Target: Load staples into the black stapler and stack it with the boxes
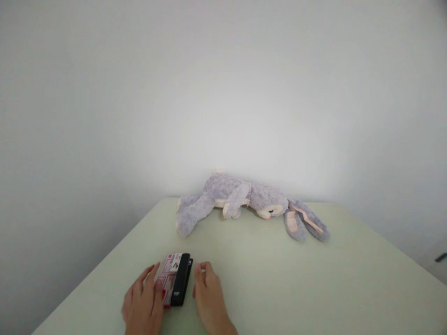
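Observation:
A small red and white printed box (168,274) lies on the pale green table (279,288) with a black stapler (182,279) right beside it. My left hand (143,302) rests flat on the table with its fingertips on the near left part of the box. My right hand (208,298) lies just right of the stapler, its fingers curled and close to the stapler's side, holding nothing that I can see.
A grey plush rabbit (244,200) with long ears lies on its side at the far edge of the table against a plain white wall (223,93). The table's left edge runs diagonally near my left hand.

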`<state>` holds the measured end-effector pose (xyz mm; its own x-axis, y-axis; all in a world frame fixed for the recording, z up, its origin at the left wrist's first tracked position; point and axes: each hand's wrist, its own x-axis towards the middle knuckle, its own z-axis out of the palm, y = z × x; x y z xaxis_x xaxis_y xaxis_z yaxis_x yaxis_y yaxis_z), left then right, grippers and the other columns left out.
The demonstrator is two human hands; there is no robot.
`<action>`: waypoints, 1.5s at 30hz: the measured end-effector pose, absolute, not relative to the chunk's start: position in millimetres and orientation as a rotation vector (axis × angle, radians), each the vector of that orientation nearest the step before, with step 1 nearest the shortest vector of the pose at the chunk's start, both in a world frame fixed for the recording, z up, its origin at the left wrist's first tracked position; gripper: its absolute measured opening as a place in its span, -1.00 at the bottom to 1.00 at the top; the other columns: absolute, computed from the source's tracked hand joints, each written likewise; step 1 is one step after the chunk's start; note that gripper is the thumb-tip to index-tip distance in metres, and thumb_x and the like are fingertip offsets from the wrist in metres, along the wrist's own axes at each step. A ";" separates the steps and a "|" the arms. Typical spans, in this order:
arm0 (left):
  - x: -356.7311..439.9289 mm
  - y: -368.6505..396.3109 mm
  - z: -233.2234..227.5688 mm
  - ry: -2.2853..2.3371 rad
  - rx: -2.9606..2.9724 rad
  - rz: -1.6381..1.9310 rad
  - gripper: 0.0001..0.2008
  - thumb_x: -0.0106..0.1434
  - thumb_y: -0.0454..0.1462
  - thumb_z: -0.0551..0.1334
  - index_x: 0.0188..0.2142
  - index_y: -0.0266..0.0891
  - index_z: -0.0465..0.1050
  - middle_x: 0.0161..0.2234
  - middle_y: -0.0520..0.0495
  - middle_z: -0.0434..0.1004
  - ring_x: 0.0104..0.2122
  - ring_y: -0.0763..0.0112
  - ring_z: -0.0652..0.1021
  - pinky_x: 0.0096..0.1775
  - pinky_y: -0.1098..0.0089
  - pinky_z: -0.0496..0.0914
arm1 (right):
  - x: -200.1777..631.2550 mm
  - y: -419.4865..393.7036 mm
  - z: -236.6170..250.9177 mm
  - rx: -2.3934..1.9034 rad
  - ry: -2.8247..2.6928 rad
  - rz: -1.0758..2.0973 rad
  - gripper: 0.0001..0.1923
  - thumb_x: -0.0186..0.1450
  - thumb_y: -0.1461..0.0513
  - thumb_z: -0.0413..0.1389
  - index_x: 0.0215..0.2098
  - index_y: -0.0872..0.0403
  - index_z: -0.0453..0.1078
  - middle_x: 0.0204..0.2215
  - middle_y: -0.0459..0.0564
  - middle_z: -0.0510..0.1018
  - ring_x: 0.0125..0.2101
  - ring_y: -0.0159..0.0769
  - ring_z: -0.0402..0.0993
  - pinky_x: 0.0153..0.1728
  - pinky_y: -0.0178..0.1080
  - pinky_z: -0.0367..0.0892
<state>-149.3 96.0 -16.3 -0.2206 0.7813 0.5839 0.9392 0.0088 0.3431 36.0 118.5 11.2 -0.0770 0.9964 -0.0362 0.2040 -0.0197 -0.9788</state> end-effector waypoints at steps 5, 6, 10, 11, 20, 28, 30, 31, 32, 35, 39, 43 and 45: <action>-63.7 85.3 -8.9 -1.779 -2.169 -1.144 -0.60 0.47 -0.16 -0.02 0.21 -0.12 0.35 0.19 -0.13 0.46 0.19 0.23 0.43 0.19 0.13 0.35 | 129.9 97.7 10.0 -1.528 -1.681 0.600 -0.64 0.44 0.18 -0.06 0.10 0.02 0.45 -0.04 0.11 0.60 0.01 -0.07 0.50 0.08 -0.05 0.37; -43.0 85.6 -13.8 -1.717 -2.350 -1.030 -0.58 0.46 -0.16 0.02 0.24 -0.10 0.33 0.21 -0.11 0.45 0.21 0.26 0.43 0.19 0.18 0.36 | 150.6 92.4 6.3 -1.566 -1.760 0.506 -0.59 0.43 0.19 -0.05 0.18 0.01 0.43 0.08 0.12 0.55 0.14 -0.03 0.42 0.18 0.00 0.30; 13.6 90.8 -41.4 -1.603 -2.518 -0.695 -0.44 0.45 -0.12 0.05 0.41 -0.04 0.11 0.40 -0.09 0.20 0.34 0.12 0.30 0.24 0.01 0.32 | 212.5 70.6 -15.4 -1.836 -1.971 0.332 -0.40 0.43 0.06 -0.03 0.41 -0.08 0.18 0.40 -0.03 0.21 0.40 0.12 0.03 0.34 0.30 -0.01; 19.3 91.9 -46.8 -1.604 -2.516 -0.633 -0.42 0.45 -0.11 0.04 0.42 -0.01 0.05 0.42 -0.08 0.13 0.37 0.07 0.25 0.26 -0.06 0.29 | 220.4 66.1 -20.2 -1.880 -1.997 0.308 -0.39 0.44 0.01 -0.05 0.43 -0.12 0.11 0.42 -0.07 0.13 0.41 0.13 -0.02 0.34 0.35 -0.04; 18.4 90.5 -43.5 -1.677 -2.556 -0.469 -0.42 0.48 -0.06 -0.02 0.43 0.05 -0.10 0.45 -0.02 -0.04 0.41 0.06 0.15 0.30 -0.13 0.21 | 224.1 58.2 -29.0 -1.970 -2.034 0.161 -0.38 0.47 -0.08 -0.15 0.45 -0.22 -0.09 0.43 -0.17 -0.06 0.42 0.14 -0.10 0.33 0.42 -0.09; 20.3 90.2 -40.4 -1.719 -2.576 -0.454 -0.45 0.49 -0.11 -0.05 0.43 0.07 -0.09 0.45 0.02 -0.06 0.41 0.09 0.14 0.32 -0.14 0.18 | 226.0 56.8 -31.8 -1.959 -2.039 0.146 -0.39 0.49 -0.09 -0.19 0.46 -0.23 -0.12 0.44 -0.20 -0.08 0.43 0.10 -0.13 0.34 0.39 -0.08; 19.8 89.7 -40.6 -1.704 -2.567 -0.459 -0.45 0.50 -0.11 -0.06 0.43 0.07 -0.10 0.45 0.03 -0.06 0.41 0.11 0.14 0.32 -0.12 0.18 | 225.8 56.2 -31.8 -1.960 -2.042 0.140 -0.38 0.49 -0.10 -0.19 0.46 -0.23 -0.12 0.44 -0.20 -0.09 0.43 0.10 -0.13 0.34 0.39 -0.08; 19.5 89.6 -41.0 -1.697 -2.562 -0.460 -0.45 0.50 -0.11 -0.06 0.43 0.07 -0.10 0.46 0.03 -0.06 0.41 0.12 0.14 0.32 -0.11 0.18 | 225.7 56.1 -32.0 -1.960 -2.042 0.137 -0.38 0.49 -0.10 -0.19 0.46 -0.22 -0.12 0.44 -0.19 -0.08 0.43 0.10 -0.13 0.34 0.39 -0.08; 19.3 89.5 -41.7 -1.693 -2.556 -0.460 -0.44 0.50 -0.11 -0.06 0.44 0.07 -0.11 0.46 0.02 -0.06 0.41 0.12 0.14 0.32 -0.10 0.18 | 225.6 55.9 -32.4 -1.958 -2.041 0.132 -0.38 0.49 -0.11 -0.19 0.46 -0.23 -0.12 0.44 -0.19 -0.08 0.43 0.10 -0.13 0.34 0.39 -0.07; 18.9 89.6 -44.2 -1.687 -2.542 -0.466 -0.44 0.50 -0.11 -0.06 0.44 0.07 -0.11 0.46 0.02 -0.05 0.41 0.13 0.14 0.32 -0.10 0.19 | 225.8 56.1 -33.8 -1.948 -2.035 0.111 -0.38 0.49 -0.10 -0.18 0.46 -0.24 -0.12 0.44 -0.18 -0.06 0.43 0.10 -0.11 0.33 0.39 -0.05; 19.0 89.5 -44.6 -1.683 -2.541 -0.485 -0.44 0.49 -0.12 -0.05 0.44 0.07 -0.09 0.46 0.02 -0.04 0.41 0.13 0.14 0.32 -0.09 0.18 | 226.4 56.9 -34.6 -1.944 -2.036 0.102 -0.38 0.49 -0.09 -0.17 0.46 -0.25 -0.12 0.44 -0.19 -0.05 0.43 0.10 -0.10 0.33 0.39 -0.04; 19.3 88.9 -40.9 -1.707 -2.562 -0.472 -0.45 0.50 -0.11 -0.07 0.44 0.07 -0.10 0.46 0.03 -0.07 0.42 0.12 0.13 0.33 -0.11 0.17 | 227.0 57.5 -34.3 -1.944 -2.039 0.106 -0.38 0.49 -0.10 -0.18 0.46 -0.24 -0.12 0.44 -0.19 -0.06 0.43 0.10 -0.12 0.34 0.39 -0.06; 19.3 88.9 -39.7 -1.714 -2.572 -0.456 -0.45 0.50 -0.11 -0.08 0.44 0.08 -0.11 0.46 0.05 -0.08 0.42 0.13 0.12 0.33 -0.12 0.17 | 227.1 57.7 -34.3 -1.946 -2.040 0.108 -0.39 0.49 -0.09 -0.18 0.46 -0.24 -0.11 0.44 -0.19 -0.06 0.43 0.10 -0.11 0.34 0.38 -0.06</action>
